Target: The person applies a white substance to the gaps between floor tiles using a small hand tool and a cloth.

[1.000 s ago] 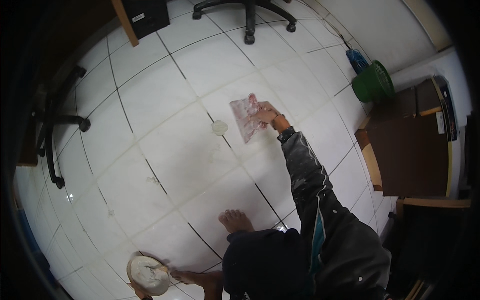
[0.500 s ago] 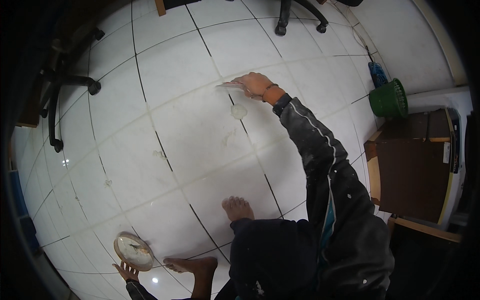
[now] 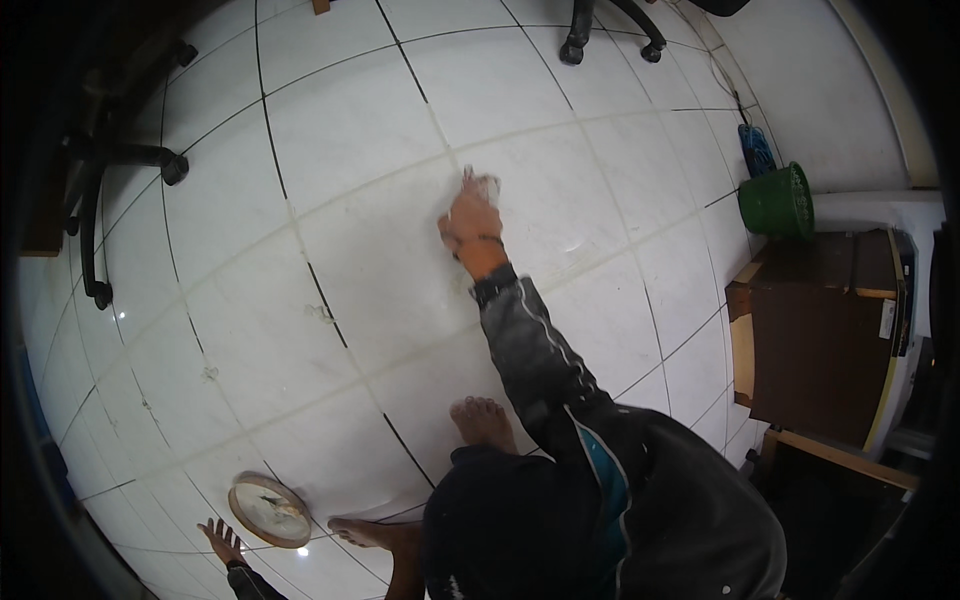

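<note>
My right hand [image 3: 473,218] reaches out low over the white floor tiles, its fingers closed on a thin flat scraper [image 3: 488,186]. The hand hides most of the scraper, and motion blurs its edge. It is over a tile joint [image 3: 445,130] that is dark farther out and pale nearer the hand. My left hand [image 3: 222,542] holds nothing; its fingers are spread beside a round shallow bowl [image 3: 238,500]. White paste [image 3: 265,508] lies in the bowl, with a small object in it that I cannot make out.
Wheeled chair bases stand at the far left [image 3: 95,220] and far right [image 3: 610,25]. A green basket [image 3: 775,203] and a brown cabinet [image 3: 820,340] are along the right. My bare feet [image 3: 483,422] rest on the tiles. Small paste smears [image 3: 318,314] dot the floor.
My right hand has swung left and nearer to me with the scraper. The white paste blob seen beside it no longer shows. My left hand has shifted slightly left of the bowl.
</note>
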The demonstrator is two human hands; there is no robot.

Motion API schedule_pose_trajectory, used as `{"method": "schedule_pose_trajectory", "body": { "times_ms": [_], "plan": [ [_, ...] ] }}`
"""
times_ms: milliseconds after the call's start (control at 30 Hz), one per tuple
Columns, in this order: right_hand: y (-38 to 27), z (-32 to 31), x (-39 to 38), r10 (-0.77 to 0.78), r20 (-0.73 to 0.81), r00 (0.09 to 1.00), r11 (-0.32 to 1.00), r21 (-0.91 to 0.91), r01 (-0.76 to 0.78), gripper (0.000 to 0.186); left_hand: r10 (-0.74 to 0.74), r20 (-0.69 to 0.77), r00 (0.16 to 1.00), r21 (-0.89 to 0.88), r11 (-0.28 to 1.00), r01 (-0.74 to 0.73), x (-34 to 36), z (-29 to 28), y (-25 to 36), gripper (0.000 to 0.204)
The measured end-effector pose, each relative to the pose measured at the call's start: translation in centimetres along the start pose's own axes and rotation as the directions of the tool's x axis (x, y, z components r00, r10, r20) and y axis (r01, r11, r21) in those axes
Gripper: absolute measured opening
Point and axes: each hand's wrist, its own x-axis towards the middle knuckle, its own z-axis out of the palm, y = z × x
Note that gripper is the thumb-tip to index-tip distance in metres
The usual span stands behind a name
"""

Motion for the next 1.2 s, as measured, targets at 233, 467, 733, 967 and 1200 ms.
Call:
{"method": "schedule_pose_trajectory", "body": {
  "times_ms": [233, 467, 733, 967, 1200],
  "plan": [
    [-2.9, -2.6, 3.8, -0.331, 0.141, 0.933, 0.886, -0.293, 0.359, 0.058, 0.041, -0.044, 0.998, 0.022, 0.999, -0.04, -0.6, -1.0, -0.8, 0.095],
    [7.9, -6.4, 2.0, -0.702, 0.446, 0.555, 0.532, -0.19, 0.825, 0.063, -0.107, -0.074, 0.992, 0.01, 0.994, 0.108, -3.9, -2.4, -8.2, 0.094],
    [12.5, -10.4, 0.2, -0.523, 0.675, 0.52, 0.489, -0.261, 0.832, 0.069, -0.259, -0.034, 0.965, 0.003, 0.966, 0.259, -4.8, 1.2, -13.1, 0.084],
    [11.0, -6.8, -3.9, -0.44, 0.502, 0.744, 0.76, -0.233, 0.607, 0.064, -0.176, 0.006, 0.984, -0.274, 0.947, 0.171, -4.6, 3.8, -12.9, 0.057],
    [12.8, -9.2, -7.4, -0.583, 0.595, 0.554, 0.608, -0.134, 0.783, 0.066, -0.133, 0.077, 0.988, -0.225, 0.963, 0.147, -3.9, 2.7, -11.8, 0.039]
  ]
}}
